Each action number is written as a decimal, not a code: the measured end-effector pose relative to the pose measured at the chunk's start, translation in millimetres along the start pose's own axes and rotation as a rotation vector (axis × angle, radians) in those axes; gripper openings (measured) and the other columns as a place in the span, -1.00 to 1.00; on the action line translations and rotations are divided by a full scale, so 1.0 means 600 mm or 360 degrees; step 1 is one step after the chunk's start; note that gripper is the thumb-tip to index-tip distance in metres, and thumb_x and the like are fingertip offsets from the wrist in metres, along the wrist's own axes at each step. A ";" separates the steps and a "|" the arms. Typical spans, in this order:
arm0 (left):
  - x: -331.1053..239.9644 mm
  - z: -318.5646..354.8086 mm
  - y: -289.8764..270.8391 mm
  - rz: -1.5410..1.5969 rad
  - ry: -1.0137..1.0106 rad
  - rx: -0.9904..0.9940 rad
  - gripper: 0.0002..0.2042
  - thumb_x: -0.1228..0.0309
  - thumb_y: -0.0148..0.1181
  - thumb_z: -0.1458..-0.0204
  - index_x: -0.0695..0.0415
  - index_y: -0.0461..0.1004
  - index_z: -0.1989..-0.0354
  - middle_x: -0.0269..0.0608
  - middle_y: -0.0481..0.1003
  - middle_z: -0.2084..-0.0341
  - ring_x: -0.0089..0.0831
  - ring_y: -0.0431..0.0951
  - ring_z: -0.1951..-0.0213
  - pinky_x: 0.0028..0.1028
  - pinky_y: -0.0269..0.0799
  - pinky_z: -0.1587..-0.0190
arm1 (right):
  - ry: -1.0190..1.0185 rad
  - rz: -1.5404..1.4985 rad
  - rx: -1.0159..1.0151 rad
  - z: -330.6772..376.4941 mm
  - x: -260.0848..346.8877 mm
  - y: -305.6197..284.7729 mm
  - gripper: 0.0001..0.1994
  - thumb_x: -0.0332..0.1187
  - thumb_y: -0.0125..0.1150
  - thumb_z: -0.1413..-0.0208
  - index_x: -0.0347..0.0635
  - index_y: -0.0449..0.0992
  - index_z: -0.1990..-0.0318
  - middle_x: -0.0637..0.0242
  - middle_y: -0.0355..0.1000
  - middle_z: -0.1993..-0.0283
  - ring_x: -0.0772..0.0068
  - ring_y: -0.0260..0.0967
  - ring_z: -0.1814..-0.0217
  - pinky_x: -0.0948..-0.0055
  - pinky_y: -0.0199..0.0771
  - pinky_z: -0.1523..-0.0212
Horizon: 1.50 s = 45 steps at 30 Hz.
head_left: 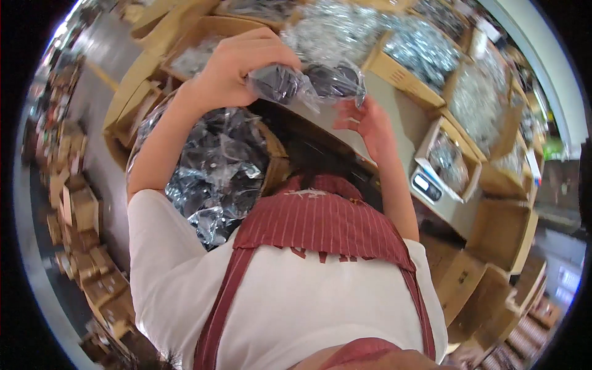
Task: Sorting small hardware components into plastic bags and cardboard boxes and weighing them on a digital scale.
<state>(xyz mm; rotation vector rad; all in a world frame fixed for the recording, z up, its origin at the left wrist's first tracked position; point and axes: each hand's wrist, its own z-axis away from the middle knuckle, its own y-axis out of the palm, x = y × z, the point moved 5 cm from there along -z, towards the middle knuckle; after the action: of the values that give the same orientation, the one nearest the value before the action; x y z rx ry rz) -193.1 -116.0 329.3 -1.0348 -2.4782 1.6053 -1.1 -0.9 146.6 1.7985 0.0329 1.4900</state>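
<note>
A pair of dark-lensed sunglasses (pixel 283 85) in a clear plastic sleeve is held up over the table's near edge. My left hand (pixel 237 65) is closed round its left end, thumb below and fingers above. Just below the right end of the sleeve, my right hand (pixel 368 120) has its fingers apart and slightly bent, a little blurred. It grips nothing that I can see; whether a fingertip touches the plastic I cannot tell. Under my left forearm stands a carton full of dark, plastic-wrapped pieces (pixel 216 163).
On the grey table (pixel 394 105), a carton of plastic-wrapped pieces (pixel 422 52) stands at the far right. A smaller open box (pixel 449 157) sits nearer, beside a dark rounded device (pixel 427 185). More cartons (pixel 502 231) stand at right, and stacked boxes (pixel 86 209) line the far left.
</note>
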 end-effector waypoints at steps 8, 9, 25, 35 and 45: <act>0.012 -0.073 0.218 0.0968 -0.0421 0.0052 -0.66 0.62 0.31 0.21 0.12 0.51 0.18 -0.32 0.57 0.32 -0.54 0.54 0.19 -0.44 0.44 0.13 | -0.0460 0.0013 -0.0637 0.130 0.077 -0.035 -0.60 -0.40 0.21 -0.11 -0.33 0.35 -0.09 0.22 0.48 0.13 0.36 0.47 0.17 0.37 0.57 0.28; 0.012 -0.079 0.245 0.1233 -0.0594 0.0010 -0.66 0.56 0.33 0.14 0.15 0.47 0.12 -0.36 0.57 0.26 -0.62 0.51 0.17 -0.49 0.43 0.10 | -0.0495 0.0024 -0.0750 0.151 0.090 -0.033 -0.61 -0.48 0.21 -0.05 -0.31 0.37 -0.06 0.21 0.48 0.13 0.36 0.46 0.19 0.35 0.56 0.24; -0.083 -0.129 0.421 0.2751 -0.0966 0.0652 -0.39 0.60 0.02 0.09 0.37 0.15 -0.25 0.07 0.37 -0.12 -0.17 0.41 -0.14 -0.22 0.28 -0.24 | -0.0843 -0.0427 -0.1265 0.378 0.085 -0.133 -0.67 -0.48 0.05 -0.10 -0.36 0.33 -0.04 0.07 0.47 0.14 0.12 0.47 0.20 0.18 0.47 0.07; -0.192 -0.182 0.476 0.2800 -0.1401 0.0676 -0.59 0.12 0.09 -0.19 0.21 0.37 -0.02 -0.21 0.47 0.26 -0.40 0.52 0.14 -0.26 0.55 0.11 | -0.1018 -0.0951 -0.1381 0.524 0.055 -0.197 -0.69 -0.37 0.09 -0.12 -0.25 0.35 -0.02 0.15 0.47 0.11 0.15 0.44 0.24 0.19 0.44 0.11; -0.387 -0.291 0.645 0.3957 -0.1204 0.1490 -0.29 -0.02 0.02 -0.17 0.39 0.12 -0.26 -0.38 0.37 0.65 -0.55 0.34 0.55 -0.45 0.33 0.15 | -0.1330 -0.1087 -0.1396 0.708 0.081 -0.209 -0.56 -0.08 -0.12 -0.27 -0.25 0.36 -0.08 0.01 0.45 0.01 0.11 0.44 0.26 0.14 0.44 0.14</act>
<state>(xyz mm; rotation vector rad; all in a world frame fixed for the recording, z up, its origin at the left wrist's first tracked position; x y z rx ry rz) 249.4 0.6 172.0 1.4698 -0.7373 -1.0744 426.8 -120.5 113.3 1.3139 -0.3357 0.1293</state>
